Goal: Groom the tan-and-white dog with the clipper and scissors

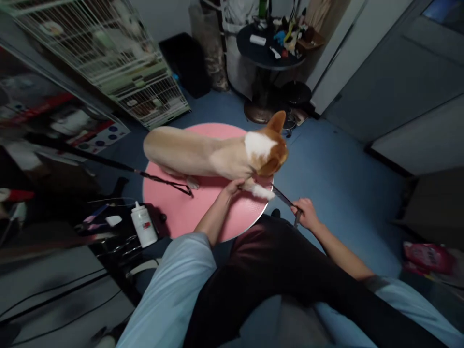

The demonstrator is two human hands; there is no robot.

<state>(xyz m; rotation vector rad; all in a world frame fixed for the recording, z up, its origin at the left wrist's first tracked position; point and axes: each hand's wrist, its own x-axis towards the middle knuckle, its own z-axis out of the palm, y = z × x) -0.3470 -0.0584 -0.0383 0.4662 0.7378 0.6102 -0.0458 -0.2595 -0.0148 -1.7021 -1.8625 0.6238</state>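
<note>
A short-coated tan dog (213,152) with a white neck patch and brown ears lies on a round pink table (203,212), its head at the right. My left hand (235,186) is closed around the upper part of the dog's front leg, and the white paw (263,192) sticks out to the table's right edge. In my right hand (306,212) is a pair of long, dark scissors (282,195), pointing left with the tips close by the paw. Whether the tips touch the fur I cannot tell.
A black strap with a loop (166,182) reaches over the table's left side. A white squeeze bottle (144,225) stands among tools at the left. White wire cages (155,101) stand behind. A cluttered round black table (250,55) is at the back, above blue floor (337,164).
</note>
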